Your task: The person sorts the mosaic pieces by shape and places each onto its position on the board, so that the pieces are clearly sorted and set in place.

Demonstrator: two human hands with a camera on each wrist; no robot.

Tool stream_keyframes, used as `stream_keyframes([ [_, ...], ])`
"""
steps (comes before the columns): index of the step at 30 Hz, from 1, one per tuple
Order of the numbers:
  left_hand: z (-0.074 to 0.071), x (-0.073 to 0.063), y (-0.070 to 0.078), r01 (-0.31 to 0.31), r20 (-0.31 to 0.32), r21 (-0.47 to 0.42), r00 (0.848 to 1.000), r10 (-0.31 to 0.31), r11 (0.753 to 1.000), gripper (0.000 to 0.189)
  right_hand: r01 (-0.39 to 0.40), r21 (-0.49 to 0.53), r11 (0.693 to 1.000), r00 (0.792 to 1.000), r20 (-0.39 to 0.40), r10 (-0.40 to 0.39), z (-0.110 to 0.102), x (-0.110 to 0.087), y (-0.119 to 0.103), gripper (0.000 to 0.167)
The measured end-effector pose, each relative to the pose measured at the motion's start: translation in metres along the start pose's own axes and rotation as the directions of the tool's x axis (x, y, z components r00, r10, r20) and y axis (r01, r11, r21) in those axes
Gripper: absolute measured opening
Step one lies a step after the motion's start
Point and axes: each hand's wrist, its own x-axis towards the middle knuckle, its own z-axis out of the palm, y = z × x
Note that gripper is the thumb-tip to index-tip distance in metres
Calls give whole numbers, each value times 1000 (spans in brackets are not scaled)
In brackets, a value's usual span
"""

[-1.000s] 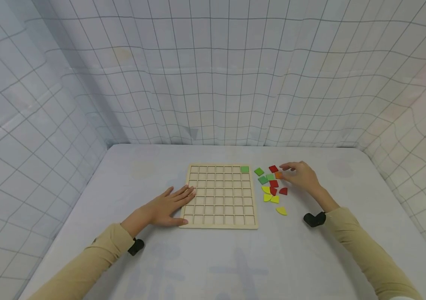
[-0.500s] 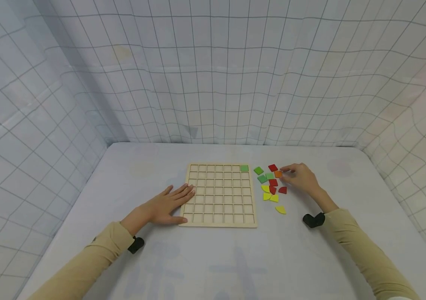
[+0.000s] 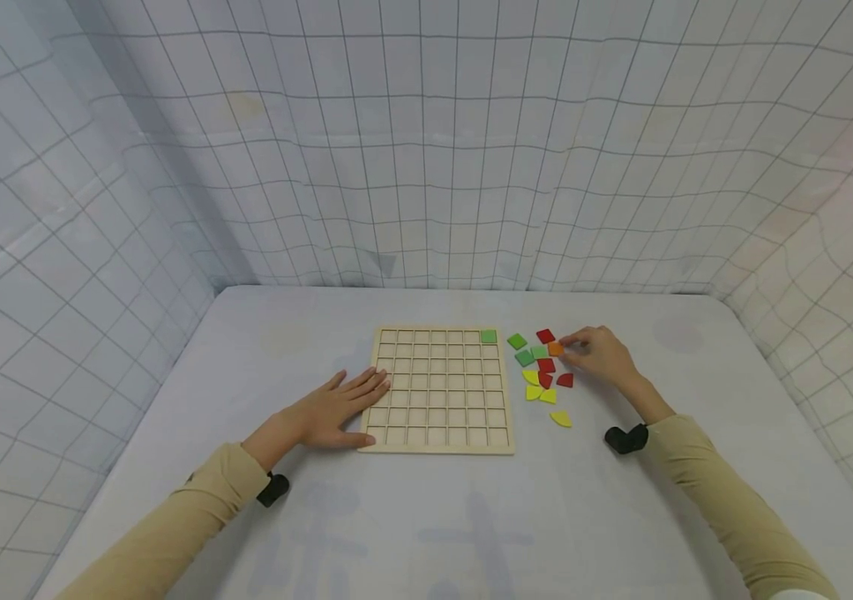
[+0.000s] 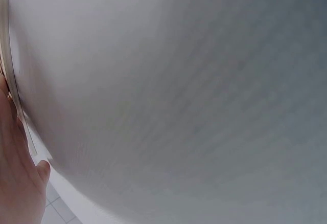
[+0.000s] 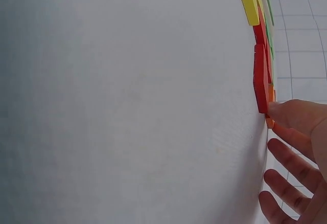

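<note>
My left hand (image 3: 336,414) lies flat with spread fingers on the left edge of a wooden grid board (image 3: 437,451). A light green square tile (image 3: 488,337) sits in the board's far right cell. Right of the board, my right hand (image 3: 602,360) pinches an orange square tile (image 3: 555,349) at its edge between thumb and index finger. That orange tile (image 5: 270,122) also shows at the thumb tip in the right wrist view, its other fingers apart and loosely bent. Red square tiles (image 3: 546,336) lie against or close by it.
Green tiles (image 3: 517,342), yellow quarter-round pieces (image 3: 561,418) and red quarter-round pieces (image 3: 565,381) lie loose between the board and my right hand. The white table (image 3: 396,517) is bounded by hanging grid-patterned cloth (image 3: 441,167) at the back and sides.
Both hands stay nearly where they were; the whole head view shifts very slightly. The thumb and index finger remain at the orange tile.
</note>
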Motion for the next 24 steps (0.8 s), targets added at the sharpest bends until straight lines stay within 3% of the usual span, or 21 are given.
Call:
stream_keyframes([
  [10, -1, 0, 0, 5, 12, 5, 1000, -5, 1000, 87, 8, -9, 1000, 1000, 17, -8, -3, -1, -1, 29],
  [18, 2, 1, -1, -10, -20, -17, 1000, 10, 1000, 87, -9, -28, 1000, 1000, 24, 10, -4, -3, -2, 29],
  [24, 1, 0, -1, 7, 8, -4, 1000, -7, 1000, 87, -16, -56, 998, 1000, 20, 17, -3, -2, -3, 30],
])
